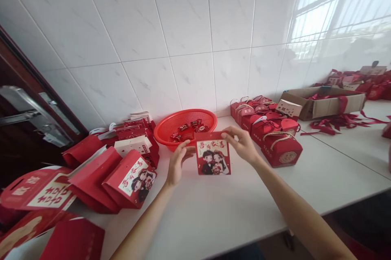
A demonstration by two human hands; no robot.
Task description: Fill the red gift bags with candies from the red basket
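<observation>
Both hands [176,162] [242,142] pinch red box [213,153], hiding its top corners.

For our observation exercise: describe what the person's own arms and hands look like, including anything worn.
Both forearms are bare, with no sleeves in view. The left hand and right hand wear no gloves; no rings, watch or bracelets are visible. The fingers look slender with short nails.

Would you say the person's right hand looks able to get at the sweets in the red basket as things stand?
Probably yes. The right hand sits just in front of the red basket, whose open top leaves the sweets uncovered. It would first have to let go of the red bag that it holds with the left hand.
</observation>
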